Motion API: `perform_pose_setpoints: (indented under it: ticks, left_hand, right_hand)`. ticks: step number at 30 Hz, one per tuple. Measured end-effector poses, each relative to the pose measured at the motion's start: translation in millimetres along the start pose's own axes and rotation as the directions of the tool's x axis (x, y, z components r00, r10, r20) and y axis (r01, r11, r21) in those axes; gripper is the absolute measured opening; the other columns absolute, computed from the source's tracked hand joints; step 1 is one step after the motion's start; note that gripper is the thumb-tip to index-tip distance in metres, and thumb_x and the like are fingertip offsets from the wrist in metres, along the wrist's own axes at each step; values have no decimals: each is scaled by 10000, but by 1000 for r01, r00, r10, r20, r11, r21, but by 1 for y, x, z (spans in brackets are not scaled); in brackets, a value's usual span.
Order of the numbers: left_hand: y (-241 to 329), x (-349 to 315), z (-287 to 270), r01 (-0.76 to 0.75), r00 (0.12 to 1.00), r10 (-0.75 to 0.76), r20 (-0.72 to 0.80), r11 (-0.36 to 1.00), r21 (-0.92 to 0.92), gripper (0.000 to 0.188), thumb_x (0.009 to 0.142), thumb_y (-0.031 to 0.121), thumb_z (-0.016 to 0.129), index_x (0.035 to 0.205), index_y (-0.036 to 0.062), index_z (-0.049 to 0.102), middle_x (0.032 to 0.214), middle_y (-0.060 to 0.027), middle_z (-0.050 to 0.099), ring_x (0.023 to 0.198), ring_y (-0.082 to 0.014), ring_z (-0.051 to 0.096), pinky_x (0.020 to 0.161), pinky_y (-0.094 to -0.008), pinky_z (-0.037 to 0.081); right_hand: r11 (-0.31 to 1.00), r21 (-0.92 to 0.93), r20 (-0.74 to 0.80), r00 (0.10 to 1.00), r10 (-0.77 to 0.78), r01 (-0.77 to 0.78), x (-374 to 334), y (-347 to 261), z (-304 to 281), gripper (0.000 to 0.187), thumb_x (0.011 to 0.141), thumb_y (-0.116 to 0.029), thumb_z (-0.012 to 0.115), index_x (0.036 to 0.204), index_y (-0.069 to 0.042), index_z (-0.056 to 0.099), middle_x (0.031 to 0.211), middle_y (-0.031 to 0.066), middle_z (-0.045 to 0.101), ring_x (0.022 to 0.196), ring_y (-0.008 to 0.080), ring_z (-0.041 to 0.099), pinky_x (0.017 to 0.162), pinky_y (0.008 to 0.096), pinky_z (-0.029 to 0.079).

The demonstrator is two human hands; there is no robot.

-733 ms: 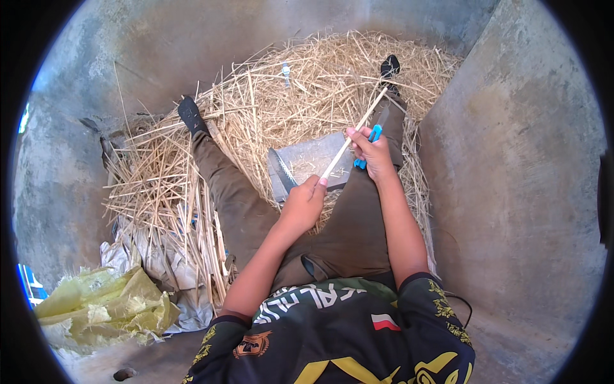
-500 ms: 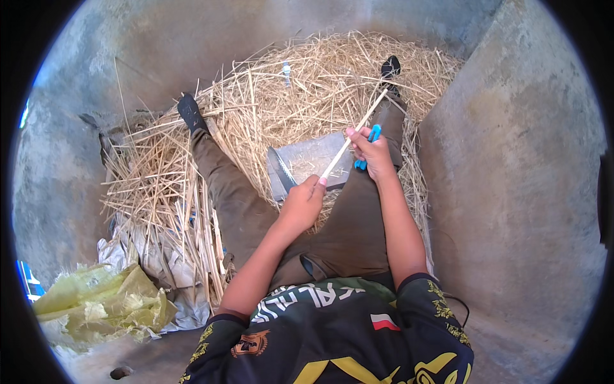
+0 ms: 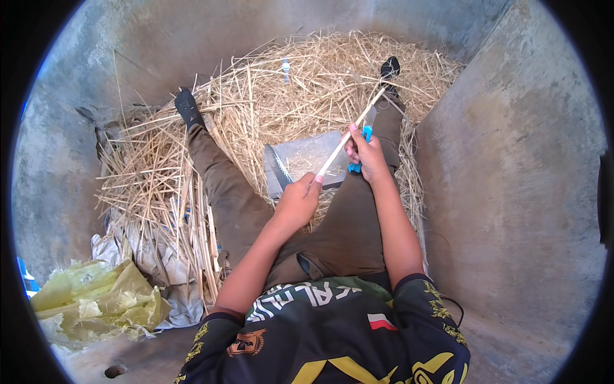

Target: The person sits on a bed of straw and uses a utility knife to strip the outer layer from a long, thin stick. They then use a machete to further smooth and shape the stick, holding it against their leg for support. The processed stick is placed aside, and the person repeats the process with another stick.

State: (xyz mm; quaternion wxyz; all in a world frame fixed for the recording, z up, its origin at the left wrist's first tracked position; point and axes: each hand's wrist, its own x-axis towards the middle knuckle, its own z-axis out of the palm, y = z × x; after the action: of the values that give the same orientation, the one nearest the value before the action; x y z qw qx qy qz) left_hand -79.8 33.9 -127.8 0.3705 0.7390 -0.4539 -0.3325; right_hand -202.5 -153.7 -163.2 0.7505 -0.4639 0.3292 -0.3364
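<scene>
My left hand (image 3: 298, 201) is closed on the near end of a pale, thin bamboo stick (image 3: 334, 155), which slants away up and to the right over my lap. In my right hand (image 3: 368, 156) is a blue utility knife (image 3: 367, 133), its blade out and pointing away along the stick. The right thumb lies against the stick's middle. Beneath the stick, between my legs, rests a flat grey board (image 3: 310, 153) strewn with shavings. A curved saw blade (image 3: 279, 166) with a toothed edge lies at the board's left side, beside my left hand.
Loose straw-like shavings (image 3: 307, 96) cover the floor around my outstretched legs. A pile of split sticks (image 3: 153, 173) lies to the left, with a torn yellow sack (image 3: 96, 297) nearer me. Concrete walls (image 3: 511, 179) close in the sides and back.
My right hand has turned, and the knife now points farther away with its blade showing near the stick. The left hand keeps its hold on the stick, shifted only slightly.
</scene>
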Motion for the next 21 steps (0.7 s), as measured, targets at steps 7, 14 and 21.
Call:
perform_pose_setpoints:
  ticks: [7,14,21]
  left_hand:
    - [26,-9,-2,-29,998,36,-49,990,141,284,1030,274,504,978,6,582,736,-257,616,736,-446,613,660,-481,453]
    - [29,-14,-1,-51,986,77,-151,984,172,222,1007,238,543,1020,19,581,712,-264,617,715,-484,614,634,-514,450]
    - [36,-28,11,-131,954,204,-220,943,305,188,1014,220,527,1043,44,587,761,-238,651,728,-458,644,634,-538,485]
  right_hand:
    - [703,-636,-297,741,-603,317,16,7,-22,334,914,-327,626,774,-23,638,589,106,601,510,213,582,525,373,470]
    - [-19,-1000,11,825,-565,1,-4,-33,-3,326,907,-304,590,713,-72,711,680,205,674,657,400,680,643,504,539]
    - [-28,-985,-133,849,-512,-171,7,-58,-20,336,922,-291,588,758,-35,731,746,232,695,735,423,704,684,514,566]
